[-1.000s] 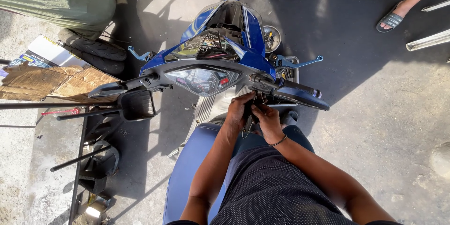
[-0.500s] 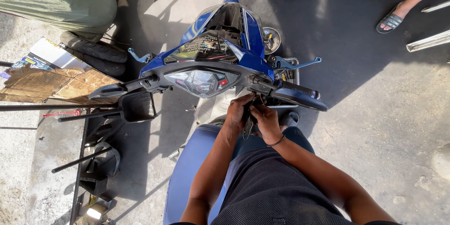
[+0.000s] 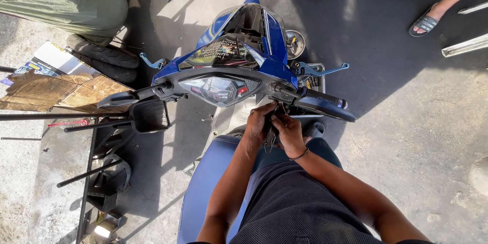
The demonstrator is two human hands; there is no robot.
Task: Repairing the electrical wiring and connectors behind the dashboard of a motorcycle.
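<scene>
Below, both hands (image 3: 274,129) grip the scooter's (image 3: 229,66) keys (image 3: 269,140).

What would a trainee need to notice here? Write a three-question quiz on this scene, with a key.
1. True or false: both hands work under the handlebar of the blue scooter.
2. Which wrist wears a thin band?
3. What lies on the ground to the scooter's left? A) flattened cardboard B) a helmet

Key
1. True: left hand and right hand meet just below the instrument panel.
2. The right.
3. A, the cardboard.
</scene>
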